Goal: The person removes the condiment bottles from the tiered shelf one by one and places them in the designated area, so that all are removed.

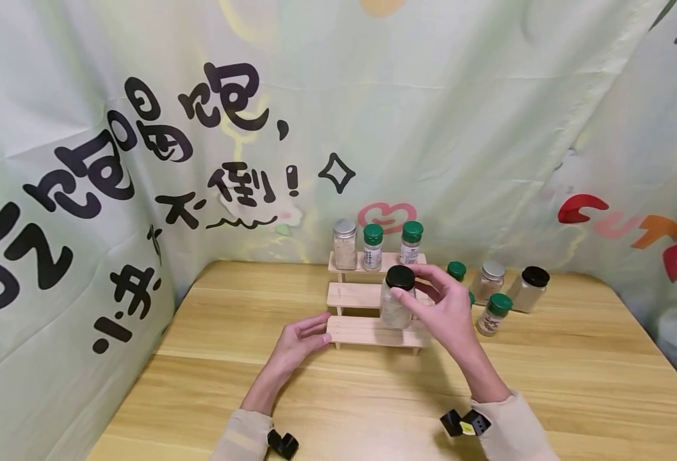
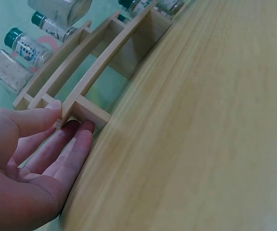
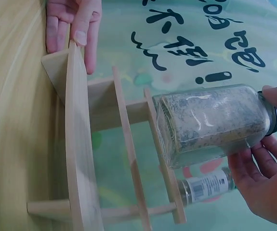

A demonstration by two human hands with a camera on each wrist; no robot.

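A pale three-step wooden rack (image 1: pixel 350 331) stands on the table. My left hand (image 1: pixel 298 342) holds the left end of its lowest step; in the left wrist view the thumb lies at the step's edge and the fingers reach beneath. My right hand (image 1: pixel 450 310) grips a square glass jar (image 3: pixel 210 125) near its black lid (image 1: pixel 400 277), thumb on one side and fingers on the other. Grainy pale contents fill much of the jar. It appears upright, in front of the rack's middle step; the right wrist view shows its base apart from the lowest step.
On the top step are a silver-lidded jar (image 1: pixel 345 248) and two green-capped bottles, one left (image 1: pixel 373 254) and one right (image 1: pixel 410 248). Right of the rack stand a silver-lidded jar (image 1: pixel 489 280), a black-lidded jar (image 1: pixel 528 293) and several green-capped bottles (image 1: pixel 492 318). A printed curtain (image 1: pixel 459 128) hangs behind.
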